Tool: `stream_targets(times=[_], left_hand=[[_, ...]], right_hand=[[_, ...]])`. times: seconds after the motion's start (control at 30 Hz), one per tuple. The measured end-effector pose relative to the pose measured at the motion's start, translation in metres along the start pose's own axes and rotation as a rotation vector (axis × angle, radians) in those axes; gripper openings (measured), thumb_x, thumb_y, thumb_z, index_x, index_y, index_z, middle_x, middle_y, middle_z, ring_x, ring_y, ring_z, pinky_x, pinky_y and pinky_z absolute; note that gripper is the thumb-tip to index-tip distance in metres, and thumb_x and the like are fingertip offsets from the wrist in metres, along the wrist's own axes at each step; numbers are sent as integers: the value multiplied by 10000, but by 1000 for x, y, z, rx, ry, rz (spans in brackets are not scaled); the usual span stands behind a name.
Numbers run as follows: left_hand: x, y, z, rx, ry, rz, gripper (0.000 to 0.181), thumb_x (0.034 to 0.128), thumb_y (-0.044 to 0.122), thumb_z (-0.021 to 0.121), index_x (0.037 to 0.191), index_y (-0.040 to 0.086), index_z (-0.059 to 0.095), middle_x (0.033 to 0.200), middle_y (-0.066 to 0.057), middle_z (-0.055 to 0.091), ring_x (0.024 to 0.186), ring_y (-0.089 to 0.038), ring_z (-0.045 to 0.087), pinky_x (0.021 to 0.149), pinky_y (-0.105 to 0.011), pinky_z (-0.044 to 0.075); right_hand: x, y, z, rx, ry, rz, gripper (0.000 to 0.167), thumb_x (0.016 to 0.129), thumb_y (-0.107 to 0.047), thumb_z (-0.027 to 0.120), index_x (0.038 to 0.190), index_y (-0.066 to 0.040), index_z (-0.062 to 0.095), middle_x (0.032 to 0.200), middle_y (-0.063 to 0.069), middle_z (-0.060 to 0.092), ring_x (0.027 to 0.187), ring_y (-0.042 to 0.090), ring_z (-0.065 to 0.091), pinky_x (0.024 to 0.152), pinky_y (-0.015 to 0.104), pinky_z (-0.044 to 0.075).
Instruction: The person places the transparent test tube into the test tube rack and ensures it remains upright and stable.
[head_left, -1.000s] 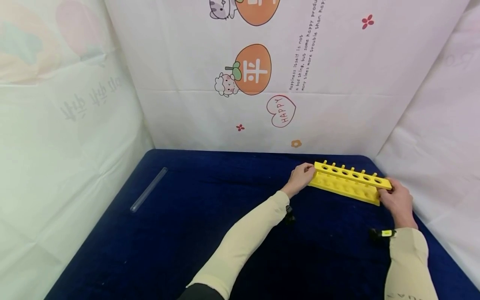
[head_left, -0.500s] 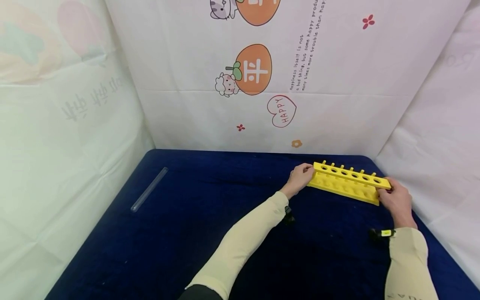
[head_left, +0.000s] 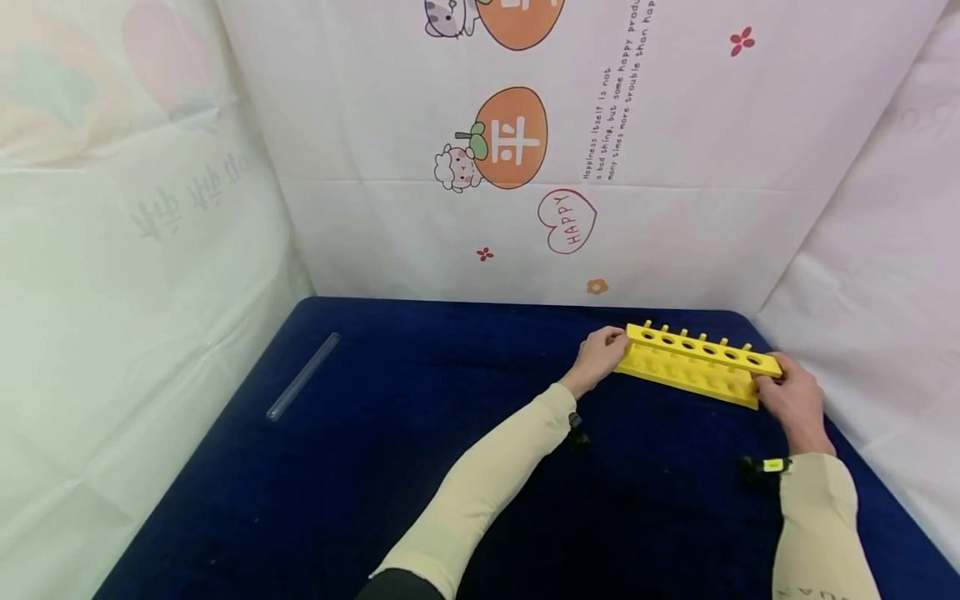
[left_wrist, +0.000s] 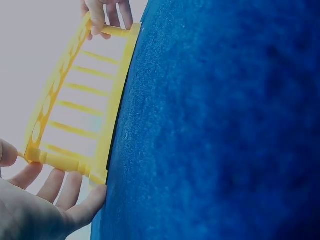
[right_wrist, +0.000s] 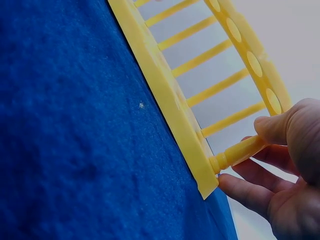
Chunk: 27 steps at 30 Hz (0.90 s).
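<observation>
A yellow test tube rack (head_left: 696,364) stands on the dark blue cloth toward the back right, its row of round holes on top and pegs along the far edge. My left hand (head_left: 597,358) holds its left end; in the left wrist view the fingers (left_wrist: 64,190) lie along the end post, thumb near the top plate. The right end is in the grip of my right hand (head_left: 797,402), and the right wrist view shows thumb (right_wrist: 272,129) and fingers around the end post. A clear test tube (head_left: 303,377) lies apart on the left side of the table.
Blue cloth (head_left: 315,492) covers the table. White printed sheets (head_left: 375,242) rise along the back and both sides, the right one (head_left: 862,333) close to my right hand.
The head view has shifted very slightly. Both hands keep their hold on the rack, and neither rack nor test tube has visibly moved on the table.
</observation>
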<state>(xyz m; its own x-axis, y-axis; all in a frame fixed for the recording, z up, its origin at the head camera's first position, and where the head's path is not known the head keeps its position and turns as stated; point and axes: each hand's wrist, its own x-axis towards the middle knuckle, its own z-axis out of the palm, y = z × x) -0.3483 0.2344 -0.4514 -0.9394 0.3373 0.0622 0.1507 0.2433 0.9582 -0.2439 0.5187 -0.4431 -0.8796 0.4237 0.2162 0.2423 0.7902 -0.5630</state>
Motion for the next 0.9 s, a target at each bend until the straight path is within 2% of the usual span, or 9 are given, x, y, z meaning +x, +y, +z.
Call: stream_targets(times=[0.43, 0.77, 0.9], left_hand=[[0, -1, -5, -9, 22, -22, 291, 999, 368, 489, 1242, 300, 633, 1069, 102, 647, 807, -84, 611, 652, -241, 509], [-4, -1, -12, -34, 10, -36, 290, 991, 380, 504, 1234, 299, 639, 1044, 91, 646, 839, -169, 634, 660, -288, 521], [-7, -1, -14, -37, 11, -50, 292, 988, 387, 504, 1232, 299, 640, 1046, 85, 648, 825, -188, 627, 661, -307, 523]], right_hand=[[2, -7, 4, 13, 4, -17, 370, 939, -163, 510, 1260, 20, 536, 1140, 294, 567, 882, 371, 539, 623, 320, 420], [2, -10, 7, -13, 3, -30, 393, 947, -165, 507, 1293, 23, 512, 1152, 318, 560, 919, 421, 531, 671, 369, 405], [0, -12, 8, -17, -6, -17, 408, 953, -179, 502, 1310, 18, 500, 1165, 329, 558, 932, 438, 530, 705, 457, 424]])
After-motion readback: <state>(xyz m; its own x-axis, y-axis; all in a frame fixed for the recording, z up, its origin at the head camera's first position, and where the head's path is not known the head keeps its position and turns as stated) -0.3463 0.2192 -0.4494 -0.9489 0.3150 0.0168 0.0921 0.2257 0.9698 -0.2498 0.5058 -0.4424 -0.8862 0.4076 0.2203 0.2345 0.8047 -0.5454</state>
